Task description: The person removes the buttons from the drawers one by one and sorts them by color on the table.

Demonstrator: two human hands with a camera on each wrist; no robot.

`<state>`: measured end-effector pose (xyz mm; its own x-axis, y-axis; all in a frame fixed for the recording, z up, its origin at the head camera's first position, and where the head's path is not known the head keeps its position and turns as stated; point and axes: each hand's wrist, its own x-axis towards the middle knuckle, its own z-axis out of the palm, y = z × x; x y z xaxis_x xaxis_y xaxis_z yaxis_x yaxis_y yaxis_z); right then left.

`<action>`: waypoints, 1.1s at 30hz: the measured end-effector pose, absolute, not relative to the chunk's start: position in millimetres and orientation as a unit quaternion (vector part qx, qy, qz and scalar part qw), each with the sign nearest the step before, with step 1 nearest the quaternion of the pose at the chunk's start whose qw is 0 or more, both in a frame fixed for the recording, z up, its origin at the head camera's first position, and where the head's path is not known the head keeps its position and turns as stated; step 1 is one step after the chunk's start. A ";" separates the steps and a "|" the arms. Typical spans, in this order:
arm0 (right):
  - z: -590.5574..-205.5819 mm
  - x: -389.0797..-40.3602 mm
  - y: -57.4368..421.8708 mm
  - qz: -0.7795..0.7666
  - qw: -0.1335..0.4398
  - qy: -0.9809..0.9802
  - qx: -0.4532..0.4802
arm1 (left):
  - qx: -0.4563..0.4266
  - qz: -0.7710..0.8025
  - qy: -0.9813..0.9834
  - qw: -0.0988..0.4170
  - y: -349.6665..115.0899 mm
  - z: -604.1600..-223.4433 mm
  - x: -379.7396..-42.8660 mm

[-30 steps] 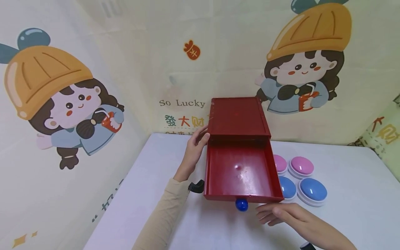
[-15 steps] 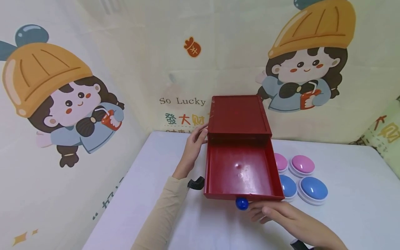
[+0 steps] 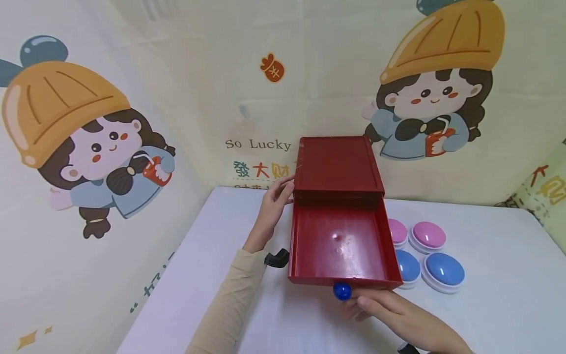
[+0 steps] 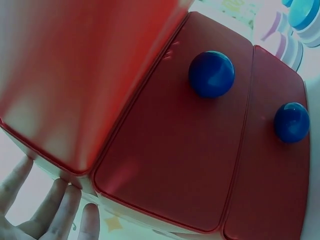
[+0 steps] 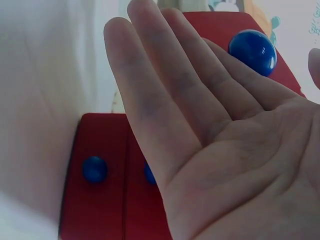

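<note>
A red drawer cabinet stands on the table with its top drawer pulled out, nothing inside it. The drawer's front carries a round blue knob. My left hand rests its fingertips along the cabinet's left side, fingers extended. Just right of the knob, my right hand lies close under the drawer's front edge, its fingers near the knob. In the right wrist view that hand's fingers are straight and the palm bare. Two lower drawers with blue knobs are closed in the left wrist view.
Right of the cabinet sit pink push buttons and blue push buttons on white bases, two partly hidden by the drawer. The white table meets a cloth backdrop printed with cartoon figures behind and at left.
My right hand has moved left along the drawer front toward the blue knob. The left hand stays at the cabinet's side, and the drawer remains pulled out.
</note>
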<state>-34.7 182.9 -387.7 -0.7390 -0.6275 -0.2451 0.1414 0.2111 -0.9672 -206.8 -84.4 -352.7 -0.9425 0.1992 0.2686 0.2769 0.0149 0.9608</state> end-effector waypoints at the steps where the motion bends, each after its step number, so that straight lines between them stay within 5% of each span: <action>1: -388.7 -34.7 182.0 -0.605 0.317 0.710 -0.170 | -0.167 -0.682 -0.712 0.029 -84.1 -352.5 -206.7; 33: -399.7 -42.0 149.8 -0.650 0.305 0.666 -0.202 | -0.157 -0.690 -0.706 0.028 -82.7 -351.3 -205.2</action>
